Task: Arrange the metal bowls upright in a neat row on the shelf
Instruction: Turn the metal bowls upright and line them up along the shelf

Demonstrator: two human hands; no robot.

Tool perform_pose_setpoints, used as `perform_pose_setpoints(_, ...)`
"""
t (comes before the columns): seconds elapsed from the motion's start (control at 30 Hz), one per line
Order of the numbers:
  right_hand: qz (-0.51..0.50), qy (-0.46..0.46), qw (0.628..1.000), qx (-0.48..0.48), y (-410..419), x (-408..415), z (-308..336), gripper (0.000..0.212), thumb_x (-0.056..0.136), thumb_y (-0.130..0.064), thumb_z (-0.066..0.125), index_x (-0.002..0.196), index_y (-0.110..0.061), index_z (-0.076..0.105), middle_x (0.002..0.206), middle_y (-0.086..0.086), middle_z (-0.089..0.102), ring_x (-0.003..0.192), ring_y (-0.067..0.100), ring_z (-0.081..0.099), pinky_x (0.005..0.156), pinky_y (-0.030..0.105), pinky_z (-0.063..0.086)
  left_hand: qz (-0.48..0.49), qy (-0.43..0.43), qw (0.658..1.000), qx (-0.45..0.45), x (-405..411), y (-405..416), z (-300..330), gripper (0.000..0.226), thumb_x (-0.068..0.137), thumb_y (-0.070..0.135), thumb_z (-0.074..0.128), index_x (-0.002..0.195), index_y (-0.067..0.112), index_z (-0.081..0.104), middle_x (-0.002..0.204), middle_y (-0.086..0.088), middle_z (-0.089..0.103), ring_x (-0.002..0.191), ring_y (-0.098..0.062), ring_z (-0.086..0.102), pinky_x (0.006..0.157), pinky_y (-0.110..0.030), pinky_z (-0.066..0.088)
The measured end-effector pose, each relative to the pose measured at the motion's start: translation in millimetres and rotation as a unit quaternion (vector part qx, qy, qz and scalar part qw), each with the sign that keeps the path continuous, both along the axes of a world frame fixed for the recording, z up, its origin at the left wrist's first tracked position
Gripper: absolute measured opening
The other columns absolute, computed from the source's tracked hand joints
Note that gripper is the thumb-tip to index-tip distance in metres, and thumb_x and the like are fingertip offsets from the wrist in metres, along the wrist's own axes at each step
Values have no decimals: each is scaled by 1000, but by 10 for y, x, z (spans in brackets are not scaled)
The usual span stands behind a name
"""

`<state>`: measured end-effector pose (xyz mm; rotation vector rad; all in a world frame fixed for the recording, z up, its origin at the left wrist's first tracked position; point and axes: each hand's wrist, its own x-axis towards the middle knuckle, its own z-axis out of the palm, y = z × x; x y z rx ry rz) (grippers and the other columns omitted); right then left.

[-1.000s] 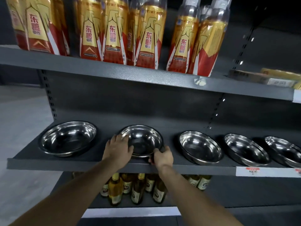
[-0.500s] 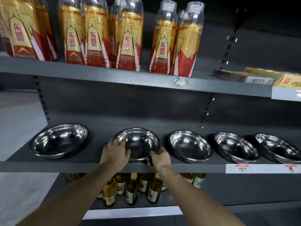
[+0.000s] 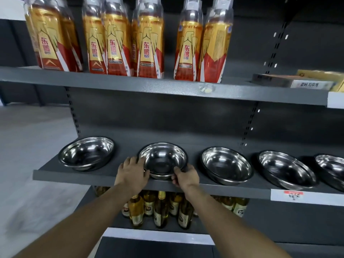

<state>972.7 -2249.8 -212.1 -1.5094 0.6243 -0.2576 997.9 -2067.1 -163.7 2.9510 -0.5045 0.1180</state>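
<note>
Several shiny metal bowls stand upright in a row on the dark grey middle shelf. I hold the second bowl from the left by both sides of its rim: my left hand on its left edge, my right hand on its front right edge. It sits near the shelf's front lip. Another bowl stands to its left. On its right stand a third bowl, a fourth bowl and a bowl cut off by the frame edge.
The upper shelf carries tall gold-and-red drink bottles and flat boxes at the right. Glass bottles stand on the shelf below. Grey floor lies to the left. A white price tag is on the shelf lip.
The view has shifted so the shelf sits further right and lower in frame. Both hands stay on the second bowl, which looks slightly nearer the front lip.
</note>
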Motion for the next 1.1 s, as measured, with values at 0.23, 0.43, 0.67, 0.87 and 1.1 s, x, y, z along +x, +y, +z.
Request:
perform_pose_setpoints(0.23, -53, -1, 997, -57, -41, -24, -34, 43, 92, -33, 67, 129, -13, 56, 101, 5, 71, 92, 21, 69, 77, 22, 48, -3, 3, 1000, 4, -26, -20, 33, 55, 99, 45, 38, 148, 18, 33, 146, -8, 41, 140, -27, 33, 116, -42, 31)
perform_pose_setpoints(0.43, -99, -53, 988, -108, 130, 114, 85, 23, 93, -35, 64, 106, -17, 65, 80, -11, 63, 83, 14, 63, 80, 26, 48, -9, 2, 1000, -10, 101, 90, 16, 53, 98, 44, 40, 145, 19, 37, 143, -7, 43, 138, -26, 35, 115, -42, 31)
perform_pose_setpoints(0.67, -36, -93, 993, -57, 948, 491, 230, 11, 93, -24, 64, 85, -17, 67, 72, 5, 68, 72, 27, 70, 67, 39, 59, 4, 1, 1000, -18, 459, 621, -48, 56, 98, 46, 39, 146, 16, 37, 148, -10, 39, 142, -29, 29, 117, -45, 28)
perform_pose_setpoints(0.87, 58, -44, 997, 1, 1862, 861, 190, 23, 96, -27, 62, 113, -12, 60, 70, 6, 64, 38, 7, 52, 37, 20, 42, 17, -15, 1000, -11, 884, 1487, -96, 58, 98, 45, 37, 148, 15, 34, 150, -11, 38, 142, -30, 31, 116, -45, 29)
perform_pose_setpoints(1.1, 93, 20, 995, 14, 2587, 1161, 32, 70, 94, -36, 63, 153, -28, 25, 66, 3, 65, 38, 12, 53, 37, 21, 43, 28, -13, 999, -10, 1302, 2268, -163, 56, 100, 45, 34, 148, 17, 36, 152, -9, 37, 141, -28, 33, 116, -46, 30)
